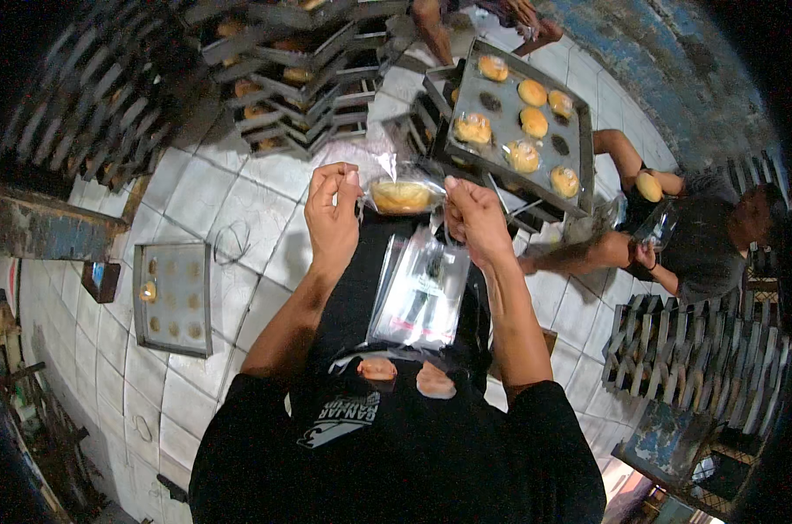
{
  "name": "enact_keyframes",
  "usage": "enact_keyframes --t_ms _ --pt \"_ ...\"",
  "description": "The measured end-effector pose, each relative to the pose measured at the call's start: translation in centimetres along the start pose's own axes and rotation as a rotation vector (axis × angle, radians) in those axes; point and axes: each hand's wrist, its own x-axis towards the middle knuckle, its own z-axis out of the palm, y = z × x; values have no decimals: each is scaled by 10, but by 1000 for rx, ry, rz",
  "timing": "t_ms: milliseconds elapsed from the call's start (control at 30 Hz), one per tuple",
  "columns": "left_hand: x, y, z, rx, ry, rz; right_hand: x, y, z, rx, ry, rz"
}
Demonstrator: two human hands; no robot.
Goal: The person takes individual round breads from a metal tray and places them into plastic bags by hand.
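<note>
A golden bread bun (400,198) sits inside a clear plastic bag held up in front of me. My left hand (333,203) pinches one side of the bag between thumb and fingers. The opposite side is pinched by my right hand (476,213). On my lap lies a stack of flat clear plastic bags (428,288) with printing on them. To the front right, a metal baking tray (500,147) rests on top of other trays and holds several buns (533,122), some of them in clear bags.
Stacked trays (297,78) with buns stand ahead, more stacks (101,98) at the far left. A tray (173,321) with one bun (148,291) lies on the tiled floor. At right a seated co-worker (704,245) holds a bun (649,187) and a bag; another person's legs (432,29) show ahead.
</note>
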Motion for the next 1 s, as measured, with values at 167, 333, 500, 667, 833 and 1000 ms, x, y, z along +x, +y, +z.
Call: enact_keyframes --t_ms 167,333,500,667,833,1000 --pt "-50 -61 -7 -409 -231 -554 -41 91 -4 137 -60 207" --pt "6 -53 23 -989 -419 -394 -40 47 -5 299 37 -57" --pt "26 17 92 -680 -270 -395 26 -28 -75 -801 476 -653" --pt "-55 6 48 465 -854 393 13 8 -84 -1057 372 -445" --pt "-72 7 10 748 -848 631 -71 83 -48 -968 -91 -525" --pt "-81 18 6 367 -906 437 -111 64 -71 -1044 -108 -462"
